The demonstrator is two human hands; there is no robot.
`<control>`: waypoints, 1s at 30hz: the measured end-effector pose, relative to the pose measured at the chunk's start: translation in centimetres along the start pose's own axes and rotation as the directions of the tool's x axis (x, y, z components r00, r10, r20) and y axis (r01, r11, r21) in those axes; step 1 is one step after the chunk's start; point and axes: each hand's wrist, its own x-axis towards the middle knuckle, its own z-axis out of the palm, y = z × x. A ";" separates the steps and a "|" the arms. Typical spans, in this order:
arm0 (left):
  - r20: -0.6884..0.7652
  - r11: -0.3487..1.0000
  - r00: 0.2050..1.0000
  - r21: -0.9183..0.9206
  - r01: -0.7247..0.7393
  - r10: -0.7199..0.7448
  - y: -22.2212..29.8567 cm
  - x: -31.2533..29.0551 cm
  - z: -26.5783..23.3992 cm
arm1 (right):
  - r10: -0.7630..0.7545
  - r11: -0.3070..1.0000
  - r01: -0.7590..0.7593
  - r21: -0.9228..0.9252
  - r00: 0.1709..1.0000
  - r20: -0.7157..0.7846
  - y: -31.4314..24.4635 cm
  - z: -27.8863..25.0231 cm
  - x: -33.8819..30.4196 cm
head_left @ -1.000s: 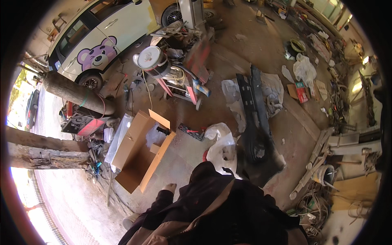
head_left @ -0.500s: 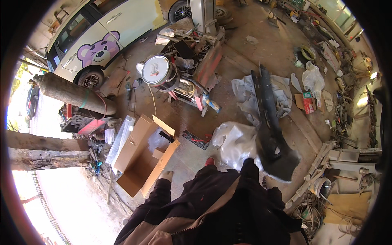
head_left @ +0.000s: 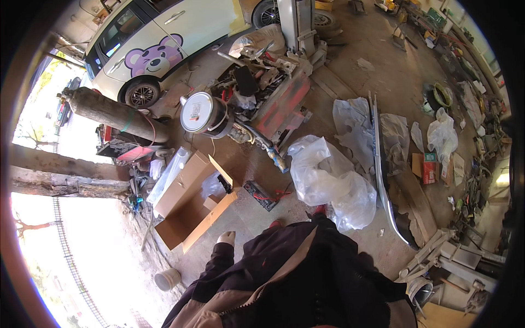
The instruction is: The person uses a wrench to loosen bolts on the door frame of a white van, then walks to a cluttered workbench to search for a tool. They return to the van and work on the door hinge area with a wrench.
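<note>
My left hand (head_left: 226,238), pale at the end of a dark sleeve, hangs beside the open cardboard box (head_left: 196,240). It looks apart from the box, and its fingers are too foreshortened to read. My right hand is hidden behind the dark jacket. To the right stands a long, curved dark panel (head_left: 378,158), seen nearly edge-on with a pale rim. Whether my right hand touches it does not show. Crumpled clear plastic sheeting (head_left: 333,180) lies between my feet and the panel. Inside the box are a black part (head_left: 224,184) and some clear wrap.
Ahead are a lidded bucket (head_left: 198,112), a red metal frame (head_left: 281,101) heaped with parts and a pale car (head_left: 191,27). A gas cylinder (head_left: 117,115) leans at left. A black tool case (head_left: 261,195) lies near my feet; clutter lines the right wall.
The dark panel has shifted right and turned from its broad face to nearly edge-on, uncovering more plastic sheeting. The view has swung a little, and my left hand stays near the box.
</note>
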 end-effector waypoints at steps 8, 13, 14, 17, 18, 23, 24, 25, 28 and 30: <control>-0.143 0.945 0.935 0.089 -0.315 0.325 21.0 -3.9 3.2 | 0.035 0.553 -0.152 0.819 0.987 0.160 -13.3 -19.9 13.5; -0.294 0.895 0.847 0.201 -0.399 0.443 31.3 -4.5 0.1 | 0.208 0.665 -0.156 0.730 0.978 0.020 -16.9 -23.2 12.8; -0.341 0.878 0.810 0.231 -0.419 0.476 33.0 -4.5 -0.7 | 0.193 0.577 -0.275 0.769 0.961 0.199 -17.2 -23.4 12.5; -0.508 0.872 0.711 0.229 -0.433 0.487 38.0 -3.2 -2.7 | 0.437 0.584 -0.422 0.694 0.883 0.170 -17.9 -21.0 11.5; -0.541 0.884 0.709 0.168 -0.436 0.453 39.8 -2.4 -3.4 | 0.527 0.700 -0.446 0.557 0.850 0.018 -18.4 -19.3 11.1; -0.710 0.826 0.465 0.305 -0.473 0.529 49.8 2.8 -8.1 | 0.216 0.976 -0.215 0.026 0.967 -0.137 -22.9 -16.6 9.6; -0.720 0.822 0.449 0.303 -0.483 0.529 51.8 3.9 -9.2 | 0.177 0.983 -0.181 -0.027 0.976 -0.130 -23.9 -16.5 10.1; -0.713 0.826 0.460 0.309 -0.471 0.529 53.7 5.0 -10.4 | 0.138 0.986 -0.148 -0.077 0.983 -0.120 -24.8 -16.6 10.9; -0.691 0.837 0.493 0.326 -0.440 0.528 58.3 8.4 -13.8 | 0.090 0.990 -0.102 -0.096 0.989 -0.115 -26.2 -17.8 13.9; -0.673 0.813 0.457 0.455 -0.363 0.581 60.3 10.4 -15.2 | 0.101 0.994 -0.105 -0.030 0.988 -0.119 -26.3 -19.3 15.8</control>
